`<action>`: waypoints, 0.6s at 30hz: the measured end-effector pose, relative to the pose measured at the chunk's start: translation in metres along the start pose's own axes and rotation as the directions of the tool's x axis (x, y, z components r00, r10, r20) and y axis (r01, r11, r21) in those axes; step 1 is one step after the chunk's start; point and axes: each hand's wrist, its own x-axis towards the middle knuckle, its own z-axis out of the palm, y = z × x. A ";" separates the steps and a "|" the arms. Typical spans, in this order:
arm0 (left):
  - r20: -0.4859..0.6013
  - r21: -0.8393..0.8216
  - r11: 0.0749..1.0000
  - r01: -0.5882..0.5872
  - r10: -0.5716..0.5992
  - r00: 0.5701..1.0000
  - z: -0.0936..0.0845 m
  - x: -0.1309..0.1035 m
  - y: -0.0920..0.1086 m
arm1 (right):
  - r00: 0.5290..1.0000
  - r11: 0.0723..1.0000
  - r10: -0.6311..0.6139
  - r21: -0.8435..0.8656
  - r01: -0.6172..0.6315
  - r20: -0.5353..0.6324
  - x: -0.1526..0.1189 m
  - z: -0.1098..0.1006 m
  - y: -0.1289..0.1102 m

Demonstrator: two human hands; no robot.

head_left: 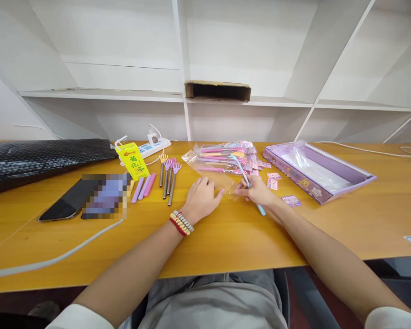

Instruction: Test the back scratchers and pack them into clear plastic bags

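Two bare forearms extend from the lower edge over the orange wooden surface [226, 242]. The left wrist carries a stack of beaded bracelets [181, 223]. The left hand [201, 199] lies palm down with fingers loosely curled, their tips pressing the near edge of a clear plastic bag [222, 183]; it grips nothing. The right hand [258, 191] is closed around a blue-handled stick [248, 183], which runs diagonally from its blue end near the wrist, through the fingers, up to a tip lying over the bag. The bag lies flat between and just beyond the two hands.

Just beyond the bag lies a heap of pink, yellow and blue sticks in clear wrappers [226, 157], with small pink cards [273, 180] scattered to its right. To the left of the left hand lie four metal sticks with small hand-shaped heads [168, 178], then three loose pink and lilac sleeves [144, 186], then a dark phone [66, 203] beside a blurred patch. A yellow drink carton [133, 160] stands tilted behind the sleeves.

To the right, an open lilac box [317, 169] rests on the surface, well apart from the right hand. Farther back are a white power strip [154, 145], a black textured bag [37, 157], and white shelving holding a cardboard box [217, 90].
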 end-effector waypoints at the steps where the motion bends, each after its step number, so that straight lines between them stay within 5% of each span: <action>1: -0.006 -0.020 1.000 0.023 -0.023 1.000 -0.002 0.001 0.000 | 0.999 0.999 -0.032 0.033 0.034 -0.035 0.000 0.001 -0.001; 6: 0.120 -0.357 0.918 0.174 -0.140 0.983 0.002 0.004 -0.002 | 0.981 0.979 -0.167 0.100 0.177 -0.099 -0.002 0.006 -0.005; 10: 0.212 -0.814 0.503 0.290 -0.207 0.955 0.010 0.011 -0.003 | 0.976 0.973 -0.213 0.088 0.216 -0.041 -0.005 0.012 -0.007; 13: 0.259 -0.943 0.160 0.293 -0.201 0.945 0.009 0.014 -0.003 | 0.957 0.946 -0.290 -0.162 0.282 -0.028 -0.010 0.013 -0.009; 18: 0.236 -0.972 -0.052 0.231 -0.307 0.922 0.001 0.015 -0.009 | 0.929 0.732 -0.367 -0.605 0.314 0.038 -0.014 0.001 -0.015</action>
